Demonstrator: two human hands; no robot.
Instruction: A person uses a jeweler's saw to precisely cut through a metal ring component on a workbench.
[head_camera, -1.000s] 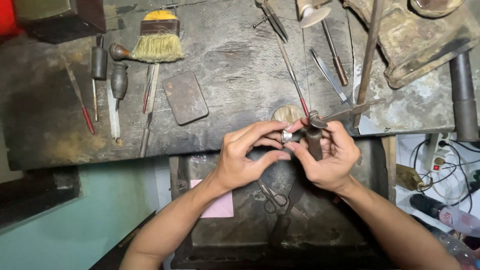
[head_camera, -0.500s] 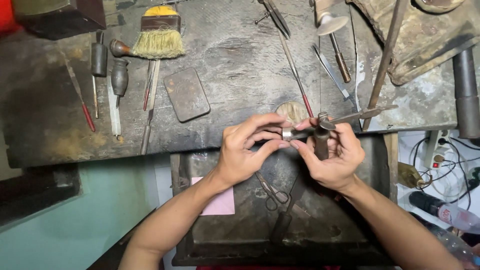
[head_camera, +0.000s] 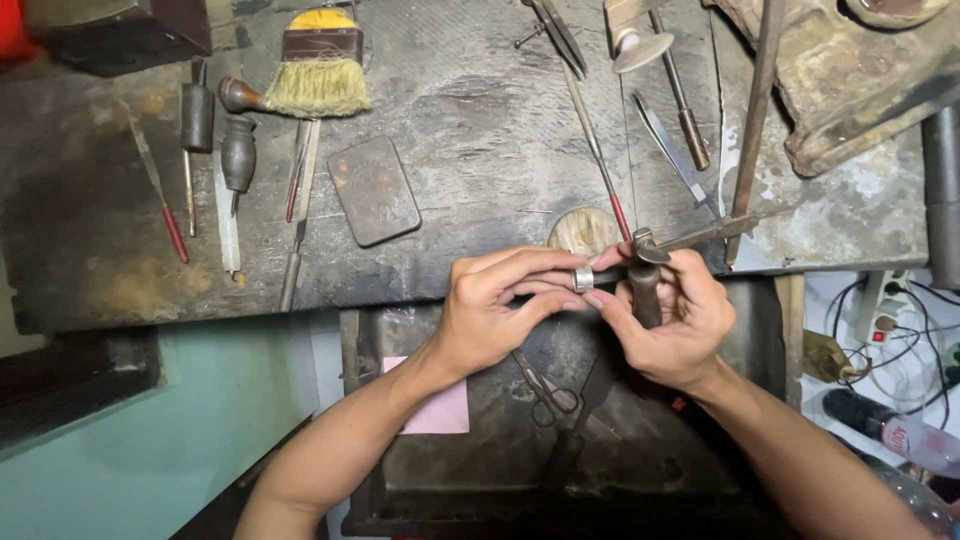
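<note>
The left hand (head_camera: 490, 320) pinches a small silver metal ring (head_camera: 583, 279) between thumb and curled fingers, closed snugly on it. The right hand (head_camera: 672, 325) is wrapped shut around a dark wooden-handled tool (head_camera: 645, 290), whose tip meets the ring just in front of the worktop's near edge. The ring sits between the two hands, above a dark metal tray drawer (head_camera: 480, 480) under the worktop.

Judging by how things lie, the ring is already seated on or against the tool and is being worked. How finished its surface is cannot be told at this size, so much of the shaping or finishing may yet remain.

Room is tight ahead: the scarred dark wooden worktop (head_camera: 470, 130) ends just beyond the knuckles, and a round wooden peg (head_camera: 585, 230) sits right behind the ring. A thin red-tipped rod (head_camera: 600, 160) and a long rusty bar (head_camera: 755, 110) angle down toward the right hand. A flat grey metal block (head_camera: 374, 190) and a straw-bristled brush (head_camera: 315, 75) lie well to the left. Scissors (head_camera: 550, 395) and a pink paper slip (head_camera: 440, 410) lie in the tray below, where there is open space toward the person.
</note>
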